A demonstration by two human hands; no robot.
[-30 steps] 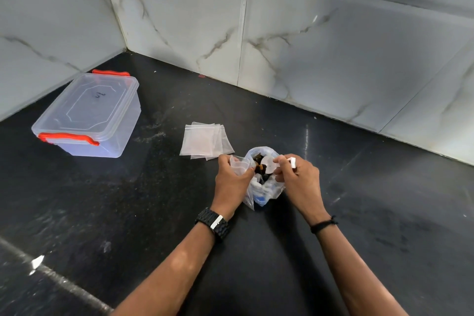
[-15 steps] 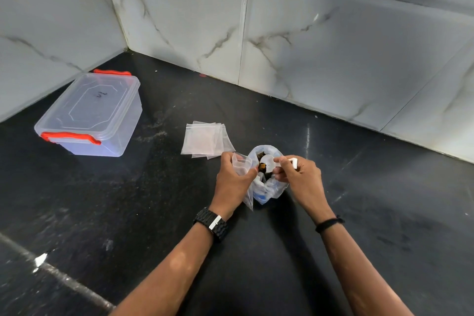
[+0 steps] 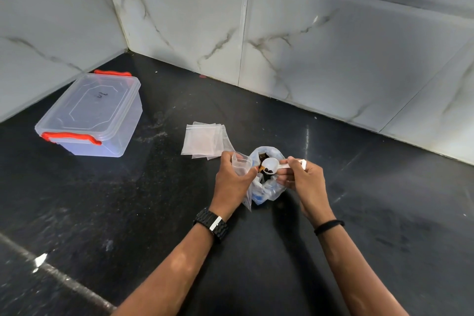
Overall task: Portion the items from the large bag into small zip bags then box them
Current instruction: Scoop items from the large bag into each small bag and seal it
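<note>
1. Centrally: large bag (image 3: 266, 187), clear plastic, standing open on the black counter (image 3: 384, 200); dark brown items visible inside, mouth up for scoop access.
2. Left hand (image 3: 232, 182): fingers and thumb curled round a small zip bag (image 3: 242, 161), mouth held agape and just beside the large bag's opening, probably so that spills fall back in.
3. Right hand (image 3: 302, 179): pinching the handle of a white scoop (image 3: 270, 165) between thumb and fingertips; bowl over the large bag, a few dark pieces in it, angled toward the held zip bag for tipping.
4. Spare zip bags (image 3: 202, 140): flat, fanned stack, empty, lying near and behind the left hand, within easy reach.
5. Box (image 3: 89, 115): translucent, red latches, lid on; well apart at far left, near the tiled wall (image 3: 333, 46). Nothing discernible inside.
6. Stage, as judged: filling of a portion under way; sealing and boxing not yet done.
</note>
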